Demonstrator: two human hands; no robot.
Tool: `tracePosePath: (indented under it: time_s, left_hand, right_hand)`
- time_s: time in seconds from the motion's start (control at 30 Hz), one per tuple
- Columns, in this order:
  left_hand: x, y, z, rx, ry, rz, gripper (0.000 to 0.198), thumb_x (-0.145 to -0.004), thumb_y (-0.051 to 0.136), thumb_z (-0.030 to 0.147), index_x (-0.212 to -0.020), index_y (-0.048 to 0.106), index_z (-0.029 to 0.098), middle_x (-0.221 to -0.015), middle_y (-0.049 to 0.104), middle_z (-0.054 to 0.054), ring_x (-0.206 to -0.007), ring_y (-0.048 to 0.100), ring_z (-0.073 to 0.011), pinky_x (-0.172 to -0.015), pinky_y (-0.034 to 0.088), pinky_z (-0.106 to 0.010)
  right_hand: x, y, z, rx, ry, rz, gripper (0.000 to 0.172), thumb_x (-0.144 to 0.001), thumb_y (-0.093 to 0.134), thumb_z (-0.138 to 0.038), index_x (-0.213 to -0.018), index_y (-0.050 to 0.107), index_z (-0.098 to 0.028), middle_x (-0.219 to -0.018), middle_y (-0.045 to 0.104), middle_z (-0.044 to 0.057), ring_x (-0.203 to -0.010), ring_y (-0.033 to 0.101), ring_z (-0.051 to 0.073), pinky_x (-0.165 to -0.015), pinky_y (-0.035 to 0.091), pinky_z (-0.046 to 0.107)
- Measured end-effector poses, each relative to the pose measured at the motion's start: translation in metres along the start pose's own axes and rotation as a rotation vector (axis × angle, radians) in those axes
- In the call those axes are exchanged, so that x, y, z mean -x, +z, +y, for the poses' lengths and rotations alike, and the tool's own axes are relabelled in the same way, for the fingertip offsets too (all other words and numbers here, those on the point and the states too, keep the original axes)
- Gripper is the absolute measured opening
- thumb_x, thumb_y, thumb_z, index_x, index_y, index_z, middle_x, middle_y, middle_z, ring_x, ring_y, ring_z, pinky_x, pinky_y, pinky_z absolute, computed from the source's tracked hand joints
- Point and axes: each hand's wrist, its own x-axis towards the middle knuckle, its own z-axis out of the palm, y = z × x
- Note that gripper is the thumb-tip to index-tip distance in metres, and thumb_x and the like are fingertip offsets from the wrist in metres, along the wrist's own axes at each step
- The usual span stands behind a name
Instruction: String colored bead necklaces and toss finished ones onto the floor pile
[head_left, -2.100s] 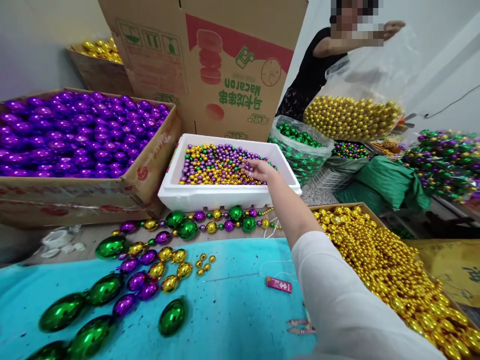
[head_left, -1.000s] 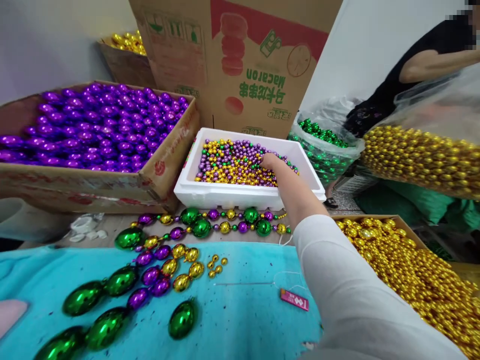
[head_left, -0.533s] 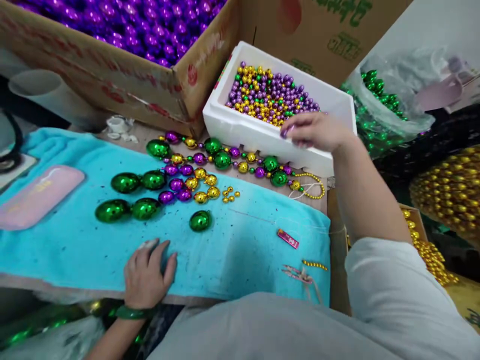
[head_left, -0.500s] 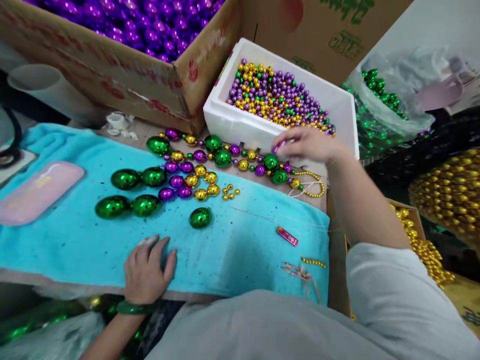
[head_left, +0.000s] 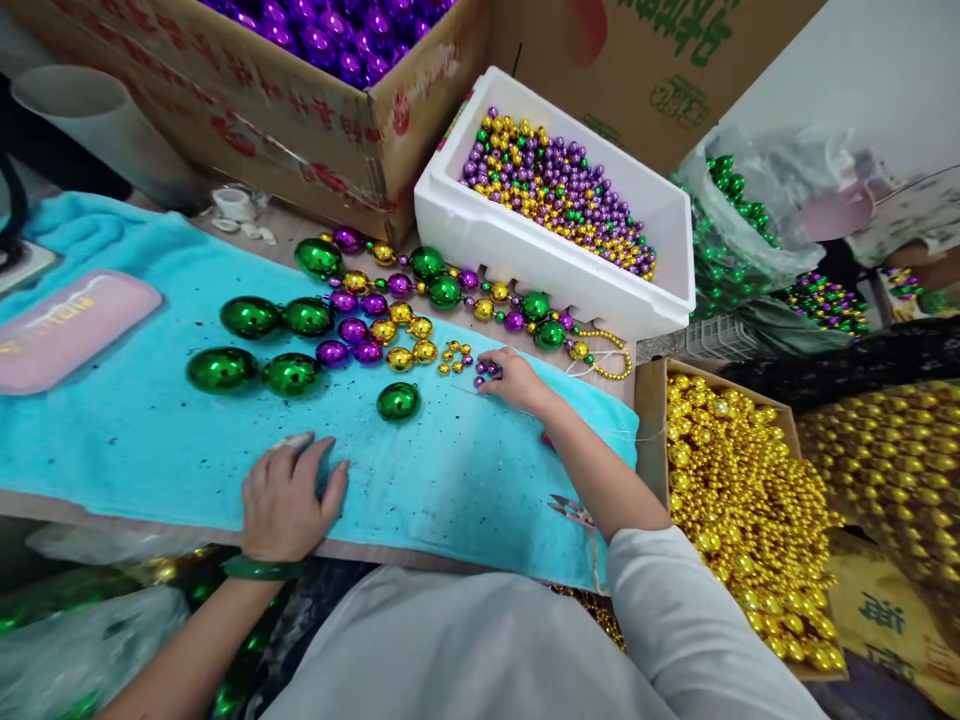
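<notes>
My left hand (head_left: 289,500) lies on the blue towel (head_left: 450,490) with its fingers spread, holding nothing. My right hand (head_left: 517,380) is low over the towel, fingertips closed around a few small purple beads (head_left: 487,370). Just left of them is a cluster of small gold beads (head_left: 454,358). Farther left sit larger gold beads (head_left: 401,357), purple beads (head_left: 352,330) and big green ones (head_left: 292,375). A single green bead (head_left: 398,401) lies nearer to me. Scissors (head_left: 571,510) are partly hidden by my right forearm.
A white foam box (head_left: 555,260) of mixed small beads stands behind a strung bead garland (head_left: 444,291). A cardboard box (head_left: 315,120) holds purple beads. Gold bead strands (head_left: 735,490) fill a box at right. A pink case (head_left: 75,330) lies on the left.
My right hand has come from the foam box down to the towel, bringing small purple beads beside the small gold ones. My left hand stays spread on the towel. The view has shifted slightly.
</notes>
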Motion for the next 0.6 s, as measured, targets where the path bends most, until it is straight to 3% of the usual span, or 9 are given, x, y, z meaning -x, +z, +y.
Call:
tracePosePath:
  time_s: [0.2,0.43,0.53,0.6]
  left_hand:
    - [0.000,0.001,0.001,-0.027,-0.022,-0.009,0.042,-0.089,0.050,0.039,-0.116,0.061,0.010,-0.125,0.055,-0.018,-0.122,0.046,-0.0335,-0.104,0.034,-0.048]
    - [0.000,-0.005,-0.002,-0.038,0.066,0.037,0.041,-0.089,0.048,0.038,-0.113,0.062,0.008,-0.119,0.057,-0.020,-0.116,0.050,-0.0337,-0.101,0.039,-0.047]
    - [0.000,0.000,-0.008,-0.038,0.129,0.077,0.044,-0.087,0.045,0.041,-0.111,0.061,0.008,-0.115,0.059,-0.021,-0.108,0.054,-0.0353,-0.096,0.043,-0.050]
    - [0.000,0.009,-0.014,-0.012,0.098,0.084,0.045,-0.086,0.044,0.039,-0.117,0.058,0.012,-0.117,0.058,-0.020,-0.108,0.054,-0.0372,-0.094,0.044,-0.053]
  right_hand:
    - [0.004,0.001,0.000,-0.094,0.032,0.028,0.056,-0.066,0.073,-0.006,-0.120,0.059,-0.015,-0.115,0.053,0.008,-0.083,0.058,0.012,-0.086,0.048,0.029]
    - [0.017,0.002,-0.008,0.046,-0.076,0.080,0.048,-0.073,0.063,-0.001,-0.120,0.059,-0.007,-0.114,0.056,0.014,-0.102,0.058,0.019,-0.097,0.044,0.032]
    - [0.016,-0.027,-0.013,0.114,-0.174,0.151,0.040,-0.080,0.062,-0.012,-0.120,0.060,-0.010,-0.116,0.057,0.014,-0.104,0.058,0.021,-0.095,0.046,0.034]
    - [0.009,-0.068,-0.010,0.158,-0.195,0.282,0.032,-0.085,0.058,-0.017,-0.117,0.063,-0.014,-0.112,0.061,0.012,-0.102,0.059,0.020,-0.093,0.046,0.033]
